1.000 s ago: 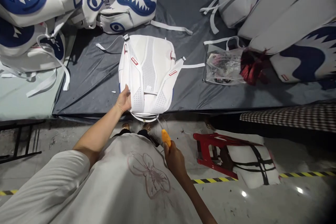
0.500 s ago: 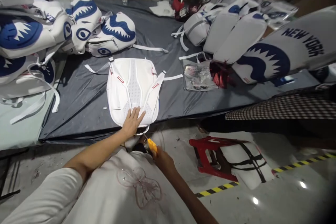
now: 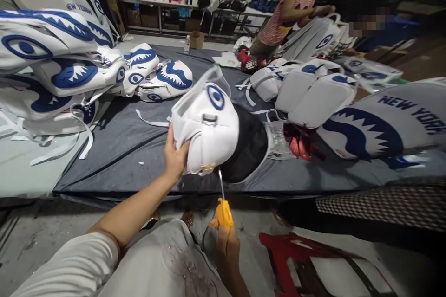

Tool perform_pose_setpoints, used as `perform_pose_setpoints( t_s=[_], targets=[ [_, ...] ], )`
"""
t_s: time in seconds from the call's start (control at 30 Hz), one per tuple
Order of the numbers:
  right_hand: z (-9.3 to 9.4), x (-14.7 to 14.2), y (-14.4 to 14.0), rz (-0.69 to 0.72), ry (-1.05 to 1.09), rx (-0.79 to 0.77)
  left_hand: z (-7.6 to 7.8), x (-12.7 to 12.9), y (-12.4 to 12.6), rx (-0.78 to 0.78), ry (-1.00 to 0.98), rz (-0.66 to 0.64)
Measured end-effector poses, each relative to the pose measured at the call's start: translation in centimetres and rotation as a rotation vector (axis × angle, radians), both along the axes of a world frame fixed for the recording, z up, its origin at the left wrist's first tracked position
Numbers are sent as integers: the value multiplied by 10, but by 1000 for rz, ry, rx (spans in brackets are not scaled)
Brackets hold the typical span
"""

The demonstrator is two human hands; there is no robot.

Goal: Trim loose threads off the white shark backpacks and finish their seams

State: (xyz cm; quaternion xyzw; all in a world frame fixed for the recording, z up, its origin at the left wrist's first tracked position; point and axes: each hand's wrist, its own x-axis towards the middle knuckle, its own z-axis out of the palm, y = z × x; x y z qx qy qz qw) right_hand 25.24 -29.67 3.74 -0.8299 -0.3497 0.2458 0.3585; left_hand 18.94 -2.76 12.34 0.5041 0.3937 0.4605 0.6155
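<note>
In the head view, a white backpack [image 3: 219, 137] with a blue eye patch is tipped up over the dark table cover. Its black lining [image 3: 249, 144] shows on the right side. My left hand [image 3: 176, 155] grips the bag's left edge, thumb on the near face. Below the bag, my right hand [image 3: 227, 241] is closed around a tool with a yellow handle [image 3: 224, 213] and a thin metal shaft. The shaft points up, and its tip is close to the bag's lower edge; whether it touches I cannot tell.
Finished-looking shark-print backpacks [image 3: 73, 72] are heaped at the left. More white bags [image 3: 318, 97] lie at the right, near a clear plastic packet [image 3: 278, 141]. A red stool [image 3: 289, 264] stands on the floor at lower right. A person in a striped shirt [image 3: 296, 0] handles bags behind.
The backpack lay flat, straps up, under my flat left hand; now it is lifted and turned, with that hand gripping it. The yellow-handled tool has shifted right. The camera view has tilted up.
</note>
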Motion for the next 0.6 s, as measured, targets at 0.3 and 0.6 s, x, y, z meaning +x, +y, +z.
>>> perform_pose_setpoints(
  t_s=[0.3,0.6],
  targets=[
    [-23,50,27,-23,190,44,-88,-127,-94,499,710,-221],
    [-9,58,-10,-20,144,44,-19,11,52,678,931,-233]
  ],
)
